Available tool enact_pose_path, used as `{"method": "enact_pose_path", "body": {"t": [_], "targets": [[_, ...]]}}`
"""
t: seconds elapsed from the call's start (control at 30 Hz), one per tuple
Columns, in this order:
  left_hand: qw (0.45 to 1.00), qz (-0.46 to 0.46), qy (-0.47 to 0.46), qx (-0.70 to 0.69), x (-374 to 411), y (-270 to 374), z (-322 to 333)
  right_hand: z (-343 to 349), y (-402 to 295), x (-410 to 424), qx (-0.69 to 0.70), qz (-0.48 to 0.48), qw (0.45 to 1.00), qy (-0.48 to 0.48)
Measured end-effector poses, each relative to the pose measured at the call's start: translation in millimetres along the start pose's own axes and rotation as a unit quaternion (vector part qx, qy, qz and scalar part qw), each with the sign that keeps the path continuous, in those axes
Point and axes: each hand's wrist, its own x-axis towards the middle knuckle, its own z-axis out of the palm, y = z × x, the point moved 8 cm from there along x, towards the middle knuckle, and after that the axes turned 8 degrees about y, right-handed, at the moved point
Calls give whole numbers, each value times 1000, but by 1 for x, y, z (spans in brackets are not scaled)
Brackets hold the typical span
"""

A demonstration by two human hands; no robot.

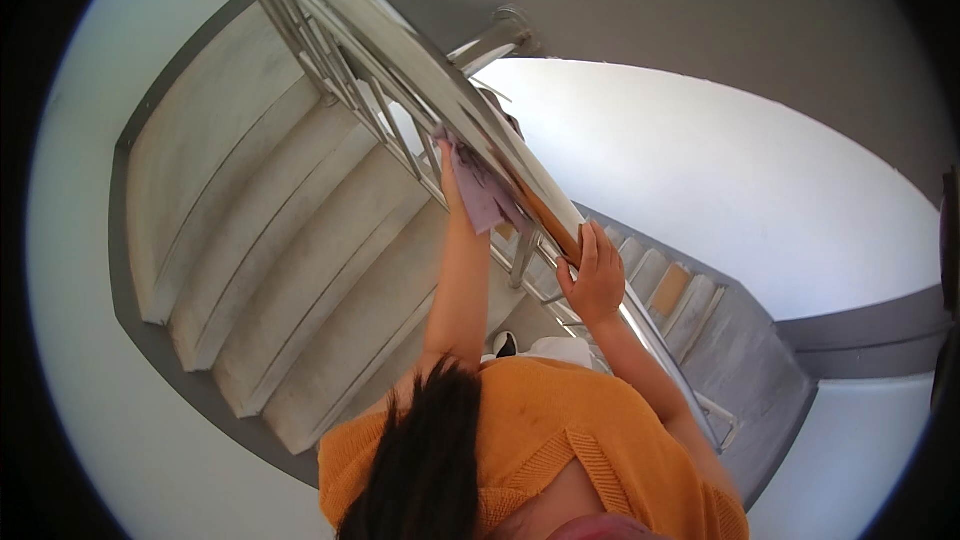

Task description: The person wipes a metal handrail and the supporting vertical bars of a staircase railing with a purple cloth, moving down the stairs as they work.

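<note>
A polished metal handrail [439, 75] runs diagonally across the view, with thinner metal bars beneath it. My left hand [448, 172] holds a pale purple cloth [480, 191] against the underside and near side of the rail; the cloth hides part of the fingers. Lower down, my right hand [596, 277] grips the same handrail, its fingers over the top and the thumb on the near side. Nothing else shows in that hand.
Curved concrete stairs [300, 210] lie left of the railing. Beyond it, more steps [649, 270] descend beside a white wall [712, 165]. A metal bracket [491, 45] joins the rail to a grey surface. A shoe [505, 343] shows below me.
</note>
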Motion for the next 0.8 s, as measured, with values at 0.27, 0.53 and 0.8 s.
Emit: {"method": "enact_pose_path", "body": {"t": [0.27, 0.53, 0.8], "targets": [[955, 178, -215, 97, 71, 141, -19, 5, 7, -3, -12, 8, 1000, -18], [584, 399, 122, 697, 163, 128, 30, 7, 6, -2, -20, -6, 1000, -6], [604, 311, 117, 725, 142, 109, -4, 5, -1, -2, -7, -13, 1000, -10]]}}
